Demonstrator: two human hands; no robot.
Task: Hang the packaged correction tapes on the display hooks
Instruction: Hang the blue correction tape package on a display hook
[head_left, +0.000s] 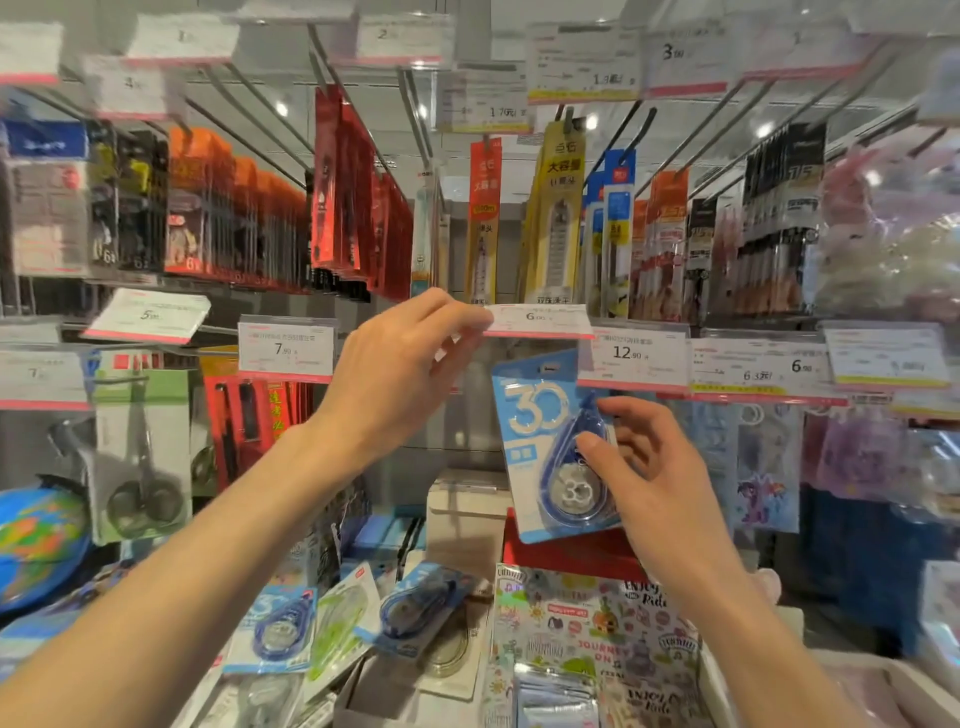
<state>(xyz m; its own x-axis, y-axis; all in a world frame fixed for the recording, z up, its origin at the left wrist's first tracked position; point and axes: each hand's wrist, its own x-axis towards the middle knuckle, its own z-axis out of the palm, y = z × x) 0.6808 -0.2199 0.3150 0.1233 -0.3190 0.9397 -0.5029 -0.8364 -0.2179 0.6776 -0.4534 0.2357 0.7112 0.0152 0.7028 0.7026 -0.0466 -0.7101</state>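
Observation:
A blue packaged correction tape (550, 447) marked "30" hangs upright just under the white "6" price tag (537, 319) at the tip of a display hook. My right hand (654, 478) pinches the pack's lower right side, thumb on the clear blister. My left hand (410, 364) pinches the left end of that price tag and tilts it up. Several more packaged correction tapes lie loose below, among them a blue one (275, 629), a green one (343, 623) and another blue one (415, 608).
Rows of hooks with hanging stationery and price tags fill the wall. Scissors packs (140, 452) hang at the left, a globe (36, 540) sits lower left. Sticker packs (587, 629) and boxes lie on the ledge below. Blue and purple packs hang at the right.

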